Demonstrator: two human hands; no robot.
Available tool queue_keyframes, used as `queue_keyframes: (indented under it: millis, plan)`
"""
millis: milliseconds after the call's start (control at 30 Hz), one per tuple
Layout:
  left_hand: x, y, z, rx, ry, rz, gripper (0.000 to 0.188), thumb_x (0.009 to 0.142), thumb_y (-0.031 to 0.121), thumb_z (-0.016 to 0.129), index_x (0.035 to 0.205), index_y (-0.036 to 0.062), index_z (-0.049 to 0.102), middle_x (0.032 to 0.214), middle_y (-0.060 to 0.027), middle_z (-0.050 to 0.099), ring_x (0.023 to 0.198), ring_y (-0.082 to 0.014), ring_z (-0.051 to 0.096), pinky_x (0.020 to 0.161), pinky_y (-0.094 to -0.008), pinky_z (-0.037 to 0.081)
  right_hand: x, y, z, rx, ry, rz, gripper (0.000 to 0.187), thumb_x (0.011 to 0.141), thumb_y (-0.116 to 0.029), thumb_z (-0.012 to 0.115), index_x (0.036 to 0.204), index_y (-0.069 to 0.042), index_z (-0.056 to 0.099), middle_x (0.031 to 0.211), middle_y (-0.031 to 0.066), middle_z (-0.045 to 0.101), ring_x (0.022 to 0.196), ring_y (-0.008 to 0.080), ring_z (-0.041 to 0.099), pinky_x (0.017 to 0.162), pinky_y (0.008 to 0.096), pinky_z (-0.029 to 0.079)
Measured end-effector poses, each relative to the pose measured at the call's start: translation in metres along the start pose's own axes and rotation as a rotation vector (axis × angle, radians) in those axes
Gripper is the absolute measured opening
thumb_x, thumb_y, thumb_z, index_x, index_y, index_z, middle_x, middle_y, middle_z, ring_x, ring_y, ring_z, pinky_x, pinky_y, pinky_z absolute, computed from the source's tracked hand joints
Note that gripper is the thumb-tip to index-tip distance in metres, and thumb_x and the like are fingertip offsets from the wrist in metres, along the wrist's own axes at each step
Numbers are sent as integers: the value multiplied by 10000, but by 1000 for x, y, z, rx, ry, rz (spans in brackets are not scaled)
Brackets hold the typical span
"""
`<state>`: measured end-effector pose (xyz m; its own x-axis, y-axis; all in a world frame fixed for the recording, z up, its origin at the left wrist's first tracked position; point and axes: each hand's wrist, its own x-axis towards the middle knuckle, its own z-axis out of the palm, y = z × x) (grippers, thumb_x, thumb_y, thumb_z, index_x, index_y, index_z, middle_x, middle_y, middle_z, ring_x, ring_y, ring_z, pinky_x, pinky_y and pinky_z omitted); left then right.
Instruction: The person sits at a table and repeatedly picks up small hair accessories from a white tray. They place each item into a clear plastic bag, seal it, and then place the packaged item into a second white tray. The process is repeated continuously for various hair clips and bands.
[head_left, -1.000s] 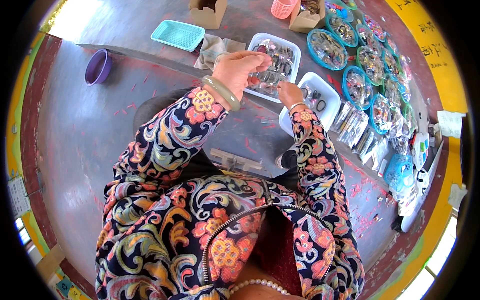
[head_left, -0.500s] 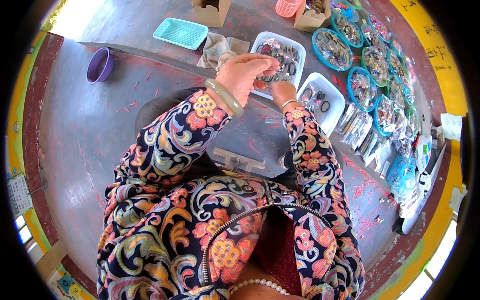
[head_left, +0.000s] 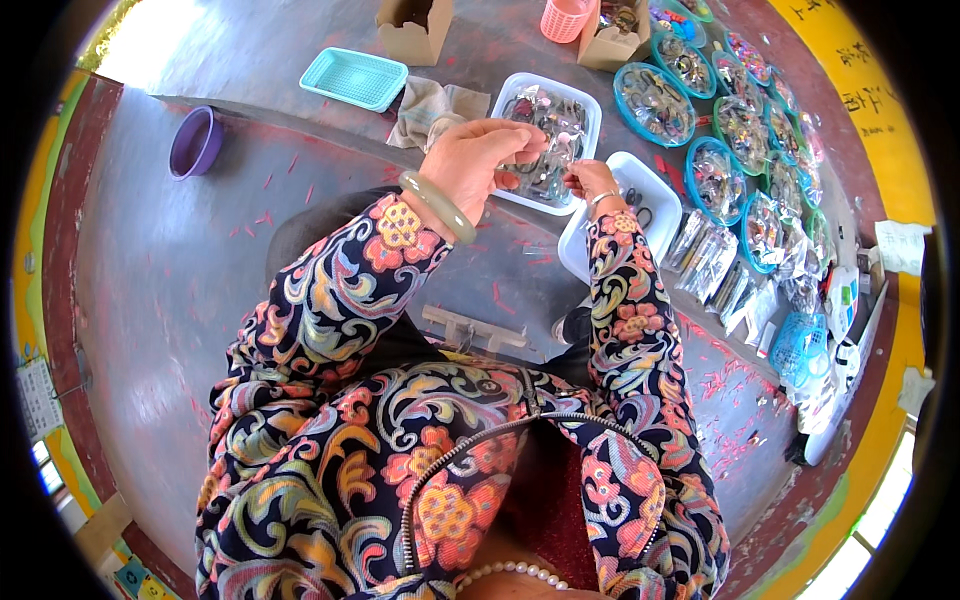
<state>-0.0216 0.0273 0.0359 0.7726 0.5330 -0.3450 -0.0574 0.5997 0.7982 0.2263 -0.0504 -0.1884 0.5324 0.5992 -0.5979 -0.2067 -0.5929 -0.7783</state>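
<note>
My left hand (head_left: 474,168), with a pale bangle at its wrist, is over the near left part of a white tray (head_left: 594,112). Its thumb and fingers are pinched together; what they hold is too small to make out. Many small clear-wrapped pieces (head_left: 553,115), dark and coloured, fill that tray. To the right, my right hand (head_left: 593,180) is closed in a pinch between this tray and a second white tray (head_left: 662,205). Whatever its fingertips grip cannot be made out. Dark loops (head_left: 641,210) lie in the second tray, partly hidden by my right hand and sleeve.
Several blue and green round baskets (head_left: 655,104) of wrapped pieces stand at the right, with clear packets (head_left: 706,255) before them. Beyond are cardboard boxes (head_left: 415,35) and a pink basket (head_left: 567,18). A turquoise basket (head_left: 353,80), a cloth (head_left: 430,105) and a purple bowl (head_left: 195,143) are leftward.
My right hand has moved right, away from my left hand, so the gap between them is wider. My left hand stays pinched over the tray. The whole view has shifted slightly.
</note>
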Motion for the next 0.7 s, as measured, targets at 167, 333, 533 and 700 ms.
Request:
queue_keyframes:
  millis: [167, 333, 533, 700]
  plan:
    - [-1, 0, 4, 7, -6, -15, 110, 844, 143, 533, 918, 84, 590, 954, -30, 612, 941, -133, 547, 663, -250, 378, 6, 4, -4, 341, -148, 260, 111, 826, -157, 543, 870, -56, 560, 714, 45, 574, 621, 160, 559, 562, 279, 457]
    - [-2, -1, 5, 3, -4, -21, 114, 841, 138, 538, 927, 81, 585, 961, -37, 613, 939, -140, 549, 658, -249, 381, 16, 14, -11, 554, -264, 364, 136, 833, -166, 528, 846, -34, 555, 700, 46, 570, 606, 166, 550, 563, 285, 459]
    - [-3, 0, 8, 7, -14, -28, 119, 837, 138, 545, 931, 79, 589, 964, -41, 614, 933, -139, 552, 655, -247, 384, 24, 23, -17, 488, -118, 362, 172, 822, -197, 527, 782, -34, 564, 650, 50, 572, 537, 150, 550, 459, 259, 430]
    - [-3, -2, 4, 1, -21, -22, 138, 840, 139, 539, 949, 76, 595, 962, -44, 618, 931, -132, 551, 658, -240, 384, 11, 6, -14, 116, 183, 319, 194, 772, -207, 559, 705, -25, 574, 615, 57, 579, 493, 130, 545, 390, 244, 396]
